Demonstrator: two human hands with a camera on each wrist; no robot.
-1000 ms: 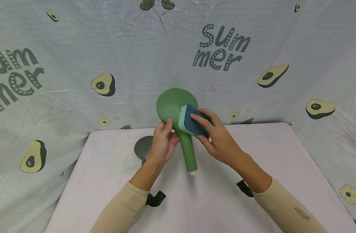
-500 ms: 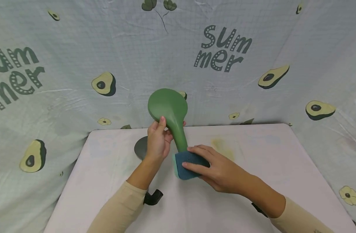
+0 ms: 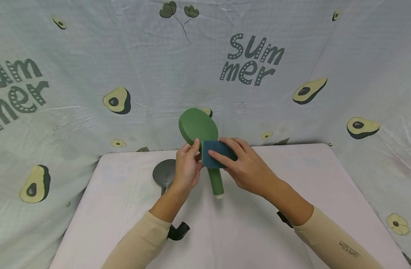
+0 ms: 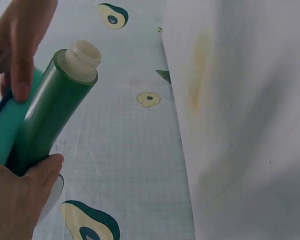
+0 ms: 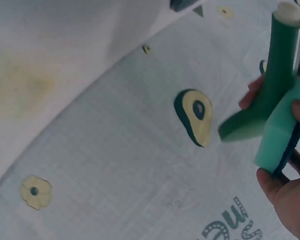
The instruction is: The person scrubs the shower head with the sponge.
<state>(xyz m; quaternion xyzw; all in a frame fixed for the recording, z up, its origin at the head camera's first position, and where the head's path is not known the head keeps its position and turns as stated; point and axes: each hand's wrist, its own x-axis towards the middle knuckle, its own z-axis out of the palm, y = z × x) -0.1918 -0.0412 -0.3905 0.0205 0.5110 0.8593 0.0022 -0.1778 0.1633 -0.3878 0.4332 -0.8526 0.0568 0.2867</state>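
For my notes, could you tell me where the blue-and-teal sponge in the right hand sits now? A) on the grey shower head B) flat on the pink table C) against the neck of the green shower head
C: the right hand presses the blue-and-teal sponge against the green shower head at its neck, above the pink table.

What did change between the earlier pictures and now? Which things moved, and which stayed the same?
The right hand has carried the sponge from the head of the green shower head down to the handle's end, then back up to the neck. The left hand still grips the neck; the head tilted slightly. The grey shower head stayed on the table.
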